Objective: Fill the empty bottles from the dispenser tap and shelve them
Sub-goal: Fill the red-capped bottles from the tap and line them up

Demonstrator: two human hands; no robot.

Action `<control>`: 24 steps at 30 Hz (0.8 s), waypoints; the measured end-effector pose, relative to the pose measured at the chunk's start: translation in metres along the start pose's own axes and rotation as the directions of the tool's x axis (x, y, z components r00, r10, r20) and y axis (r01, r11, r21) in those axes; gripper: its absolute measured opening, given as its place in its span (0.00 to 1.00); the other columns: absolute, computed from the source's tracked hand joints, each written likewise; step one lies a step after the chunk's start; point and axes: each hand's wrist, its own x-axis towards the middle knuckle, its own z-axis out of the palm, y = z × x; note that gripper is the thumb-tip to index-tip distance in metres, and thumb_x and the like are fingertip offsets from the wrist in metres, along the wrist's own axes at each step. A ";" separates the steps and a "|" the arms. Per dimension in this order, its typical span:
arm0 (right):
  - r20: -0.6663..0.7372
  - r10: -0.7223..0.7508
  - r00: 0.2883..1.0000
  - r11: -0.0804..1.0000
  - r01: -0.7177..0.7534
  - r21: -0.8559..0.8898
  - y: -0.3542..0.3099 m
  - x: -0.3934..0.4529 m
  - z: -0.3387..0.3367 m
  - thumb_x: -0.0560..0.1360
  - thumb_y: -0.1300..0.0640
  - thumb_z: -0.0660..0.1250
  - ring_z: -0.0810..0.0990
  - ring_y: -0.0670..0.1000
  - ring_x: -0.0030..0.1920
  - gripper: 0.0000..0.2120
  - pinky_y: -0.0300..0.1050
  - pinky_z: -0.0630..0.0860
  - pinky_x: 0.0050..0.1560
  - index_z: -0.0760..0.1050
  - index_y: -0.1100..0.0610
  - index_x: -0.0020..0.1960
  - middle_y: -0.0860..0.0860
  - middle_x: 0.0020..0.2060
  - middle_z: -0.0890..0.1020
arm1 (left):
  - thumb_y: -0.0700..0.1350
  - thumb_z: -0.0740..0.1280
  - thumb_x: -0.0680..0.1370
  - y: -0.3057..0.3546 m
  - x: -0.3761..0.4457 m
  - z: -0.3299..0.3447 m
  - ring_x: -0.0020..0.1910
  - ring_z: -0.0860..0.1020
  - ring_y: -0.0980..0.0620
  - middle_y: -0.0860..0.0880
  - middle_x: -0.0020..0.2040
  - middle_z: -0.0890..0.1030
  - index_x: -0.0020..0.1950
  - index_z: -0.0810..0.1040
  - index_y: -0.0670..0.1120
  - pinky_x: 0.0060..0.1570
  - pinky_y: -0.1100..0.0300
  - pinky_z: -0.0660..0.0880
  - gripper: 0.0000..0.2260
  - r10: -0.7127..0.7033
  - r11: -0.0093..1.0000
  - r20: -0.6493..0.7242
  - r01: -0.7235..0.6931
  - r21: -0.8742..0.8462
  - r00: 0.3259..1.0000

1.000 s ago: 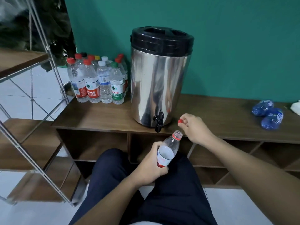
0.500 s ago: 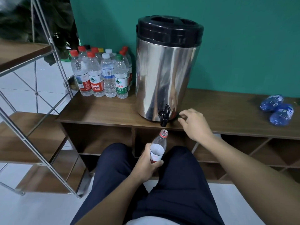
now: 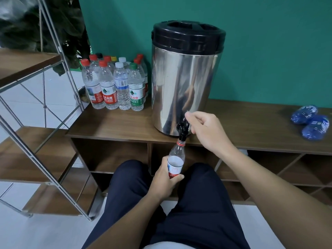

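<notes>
A steel dispenser (image 3: 185,83) with a black lid stands on the wooden cabinet top (image 3: 116,124). Its black tap (image 3: 182,130) juts over the front edge. My left hand (image 3: 164,178) grips an uncapped clear bottle (image 3: 177,159) with a red and white label, upright, its mouth right under the tap spout. My right hand (image 3: 206,130) is at the tap, its fingers curled round the tap lever. The bottle's upper part looks empty; no stream of water is visible.
Several capped bottles (image 3: 115,83) stand in a cluster left of the dispenser. Two crumpled blue bottles (image 3: 311,121) lie at the cabinet's right. A metal-framed rack with wooden shelves (image 3: 36,150) stands at left. Open cabinet compartments (image 3: 111,155) lie below; my knees sit in front.
My left hand raised the bottle until its mouth met the tap spout. My right hand, which held a red cap a second ago, moved left from the cabinet top onto the tap lever.
</notes>
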 end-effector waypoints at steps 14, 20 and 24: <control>-0.081 0.294 0.952 0.854 -0.223 0.471 0.055 -0.005 0.029 0.88 0.62 0.58 0.67 0.52 0.29 0.14 0.45 0.61 0.30 0.82 0.61 0.53 0.60 0.34 0.79 | 0.48 0.84 0.73 -0.018 -0.004 0.000 0.54 0.85 0.60 0.56 0.55 0.87 0.65 0.79 0.54 0.54 0.61 0.81 0.24 -0.100 0.995 -0.058 0.100 0.002 0.993; -0.196 0.385 0.902 0.838 -0.253 0.483 0.077 -0.033 0.054 0.90 0.41 0.59 0.78 0.50 0.37 0.24 0.46 0.73 0.34 0.84 0.58 0.55 0.55 0.41 0.86 | 0.48 0.84 0.74 -0.020 -0.006 0.002 0.56 0.87 0.56 0.55 0.58 0.87 0.69 0.79 0.55 0.58 0.53 0.87 0.26 -0.102 0.992 -0.020 0.100 -0.080 0.995; -0.182 0.388 0.903 0.866 -0.290 0.408 0.097 -0.064 0.080 0.89 0.39 0.58 0.86 0.46 0.50 0.21 0.50 0.82 0.54 0.85 0.51 0.55 0.48 0.49 0.88 | 0.45 0.84 0.76 -0.018 -0.008 0.004 0.57 0.87 0.54 0.54 0.59 0.87 0.73 0.78 0.52 0.54 0.58 0.86 0.28 -0.094 0.990 -0.001 0.094 -0.106 0.996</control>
